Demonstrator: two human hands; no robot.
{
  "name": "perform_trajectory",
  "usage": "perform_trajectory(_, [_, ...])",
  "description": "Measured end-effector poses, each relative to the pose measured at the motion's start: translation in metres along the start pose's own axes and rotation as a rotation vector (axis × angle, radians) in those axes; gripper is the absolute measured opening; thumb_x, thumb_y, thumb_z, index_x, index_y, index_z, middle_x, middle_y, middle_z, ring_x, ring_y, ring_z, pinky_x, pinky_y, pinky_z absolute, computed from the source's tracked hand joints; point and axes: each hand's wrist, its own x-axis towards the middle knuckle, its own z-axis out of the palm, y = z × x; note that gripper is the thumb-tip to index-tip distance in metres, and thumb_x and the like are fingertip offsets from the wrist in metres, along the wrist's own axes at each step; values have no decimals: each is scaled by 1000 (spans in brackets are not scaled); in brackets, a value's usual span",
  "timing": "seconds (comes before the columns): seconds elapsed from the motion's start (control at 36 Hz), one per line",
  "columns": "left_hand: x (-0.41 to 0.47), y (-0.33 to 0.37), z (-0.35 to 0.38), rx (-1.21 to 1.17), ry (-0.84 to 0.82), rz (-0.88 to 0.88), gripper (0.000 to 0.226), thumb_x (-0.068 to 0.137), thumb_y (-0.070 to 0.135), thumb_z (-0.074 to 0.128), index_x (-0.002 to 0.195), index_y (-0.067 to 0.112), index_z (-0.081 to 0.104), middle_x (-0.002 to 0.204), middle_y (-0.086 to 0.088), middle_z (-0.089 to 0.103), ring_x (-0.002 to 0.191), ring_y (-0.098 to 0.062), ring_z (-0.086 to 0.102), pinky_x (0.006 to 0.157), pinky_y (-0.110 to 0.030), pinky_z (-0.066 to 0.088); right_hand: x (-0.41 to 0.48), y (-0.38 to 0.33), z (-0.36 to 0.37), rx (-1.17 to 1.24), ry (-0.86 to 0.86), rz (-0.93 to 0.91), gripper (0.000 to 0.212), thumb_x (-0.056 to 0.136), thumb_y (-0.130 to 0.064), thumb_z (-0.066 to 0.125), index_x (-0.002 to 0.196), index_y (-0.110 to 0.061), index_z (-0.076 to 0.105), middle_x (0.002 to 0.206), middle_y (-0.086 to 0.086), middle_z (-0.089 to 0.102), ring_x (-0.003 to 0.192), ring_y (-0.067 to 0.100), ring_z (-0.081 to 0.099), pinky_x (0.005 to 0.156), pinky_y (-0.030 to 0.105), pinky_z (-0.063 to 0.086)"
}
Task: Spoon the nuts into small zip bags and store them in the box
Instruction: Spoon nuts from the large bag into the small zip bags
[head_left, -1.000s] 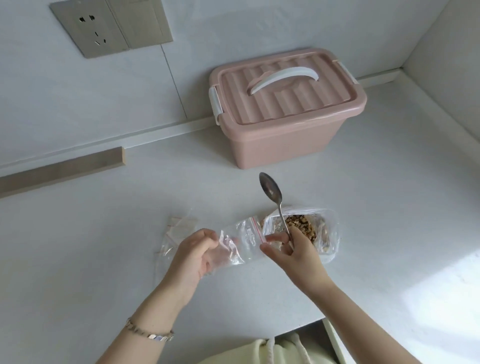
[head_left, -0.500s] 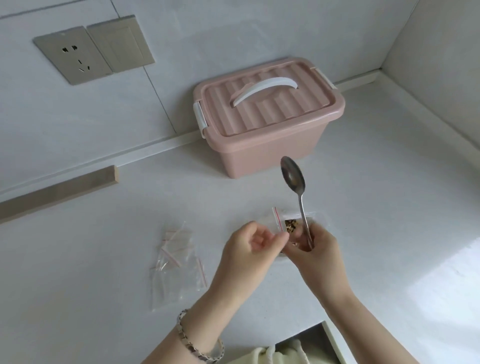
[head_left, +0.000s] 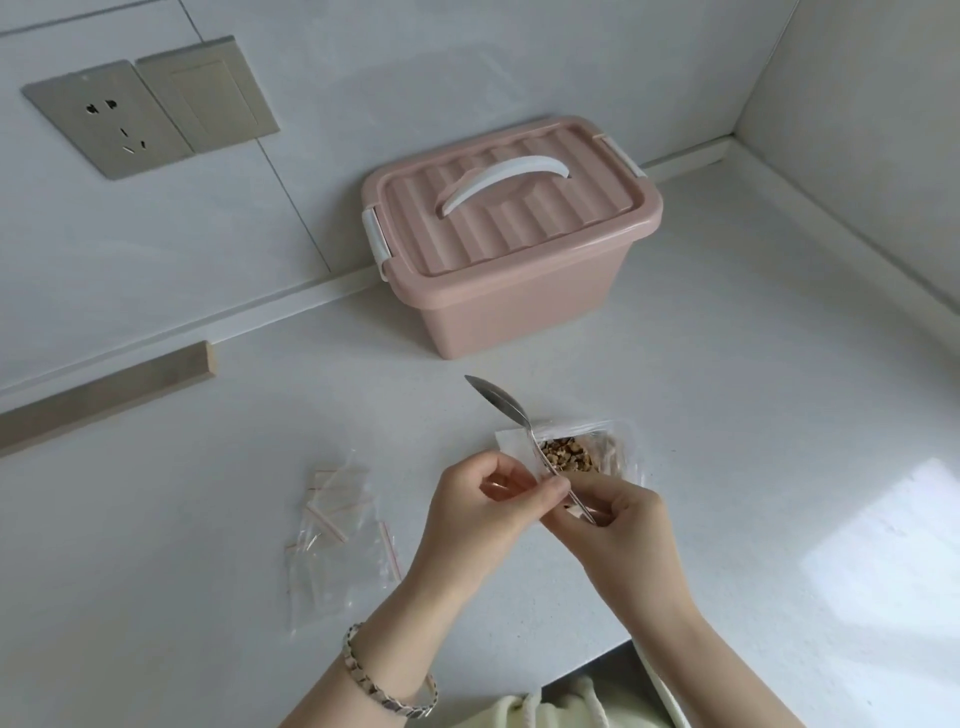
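Socket (head_left: 111, 127): set in the wall at far left, above a wooden strip (head_left: 104, 397).
Spare zip bags (head_left: 332, 535): a loose clear heap with red seals, flat on the bench (head_left: 753, 415), near the left wrist.
Left grip (head_left: 478, 514): fingers curled, pinching a small zip bag (head_left: 514, 451); there is a bracelet (head_left: 387, 686) on the wrist.
Spoon (head_left: 501, 408): bowl raised, pointing towards the box.
Box (head_left: 514, 291): pink, lid on, white handle, against the wall, well behind the hands.
Nuts (head_left: 569, 460): in a clear bag on the bench, just behind both hands.
Right grip (head_left: 613, 525): pinching the spoon's handle and touching the left thumb.
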Motion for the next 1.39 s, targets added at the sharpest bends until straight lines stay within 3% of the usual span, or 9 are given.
perform_trajectory(0.08, [-1,1,-1,-2,-25,-19,15,74,26,74,68,15,65,66,-1,67,62,-6,60,62,-23,52,-3,-12,-3,125,-43,108,8,80,-19,69,79,-24,76,68,-14,71,54,-4,58,52,6,39])
perform_trajectory(0.25, [-3,4,-10,-98,-121,-102,10,84,18,64,82,10,70,71,1,70,69,-7,66,62,-23,53,-3,-14,-10,227,-40,282,6,81,-15,67,81,-15,73,38,-14,51,31,3,31,37,13,22])
perform_trajectory(0.53, [-6,11,-12,-98,-76,-115,20,82,30,64,66,19,68,82,-3,73,80,-12,68,65,-26,56,-5,-22,-8,194,-59,182,9,75,-17,72,83,-16,76,70,-7,71,38,-5,49,40,5,34])
perform_trajectory(0.81, [-5,12,-16,-178,-161,-133,19,72,29,65,80,12,72,75,-1,71,70,-8,68,58,-22,52,-2,-22,-13,173,-46,161,8,75,-13,72,82,-11,74,53,-10,65,34,-4,47,39,6,35])
perform_trajectory(0.97, [-6,12,-14,-130,-168,-145,10,79,22,67,71,16,69,68,1,70,66,-7,66,56,-20,50,-2,-13,-14,23,-120,135,2,74,-28,73,75,-26,75,73,-12,73,73,0,67,66,13,49])
perform_trajectory(1.08, [-5,10,-15,-88,-201,-127,13,81,18,66,68,18,69,65,2,67,60,-3,61,54,-18,44,0,-12,-16,-19,-147,130,10,77,-25,72,68,-29,75,67,-15,71,62,5,61,58,15,44])
perform_trajectory(1.19, [-3,9,-17,-41,-245,-93,16,83,10,63,68,15,68,56,8,63,55,-2,56,50,-15,38,3,-15,-21,36,-184,180,8,80,-17,69,77,-13,75,51,-12,61,36,-4,47,39,7,34])
perform_trajectory(1.31, [-1,11,-20,19,-339,-64,20,87,9,58,69,14,65,53,8,61,53,-2,53,50,-14,37,5,-11,-23,5,-204,189,16,86,-17,63,79,-8,74,40,-14,50,31,2,35,38,10,25])
perform_trajectory(1.39, [0,11,-21,19,-355,-61,19,88,8,57,70,11,63,51,8,58,51,-2,51,49,-14,36,7,-10,-23,-11,-210,160,15,86,-15,63,80,-7,73,42,-16,53,35,-3,45,40,9,34])
